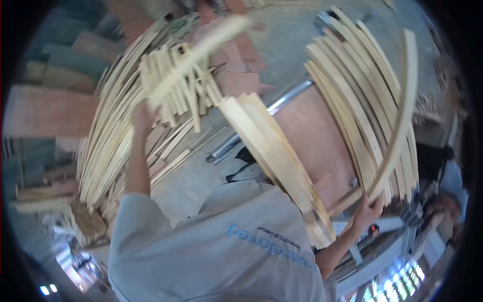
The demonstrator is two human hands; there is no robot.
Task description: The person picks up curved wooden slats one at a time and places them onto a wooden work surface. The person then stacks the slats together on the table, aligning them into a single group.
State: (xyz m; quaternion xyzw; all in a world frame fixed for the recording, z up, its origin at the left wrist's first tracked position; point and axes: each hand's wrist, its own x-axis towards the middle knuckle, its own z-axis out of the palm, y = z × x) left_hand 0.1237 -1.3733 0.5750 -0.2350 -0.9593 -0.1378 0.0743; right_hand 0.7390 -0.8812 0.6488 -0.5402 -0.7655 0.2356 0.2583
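Observation:
At the left, my left hand (143,113) is closed on a pale wooden strip (198,55), blurred by motion, that slants up to the right above a pile of short sticks (163,78). My right hand (367,211) grips the lower end of a long curved strip (406,90), which rises along the right side over a stack of similar curved strips (352,85). Between my arms, a bundle of wooden strips (271,146) lies in front of my body, its near end beside my right forearm.
A metal bar (289,98) runs beside a reddish board (317,136). Long thin strips (108,146) are heaped at the left, near reddish boards (50,110). Part of another person (450,186) shows at the right edge.

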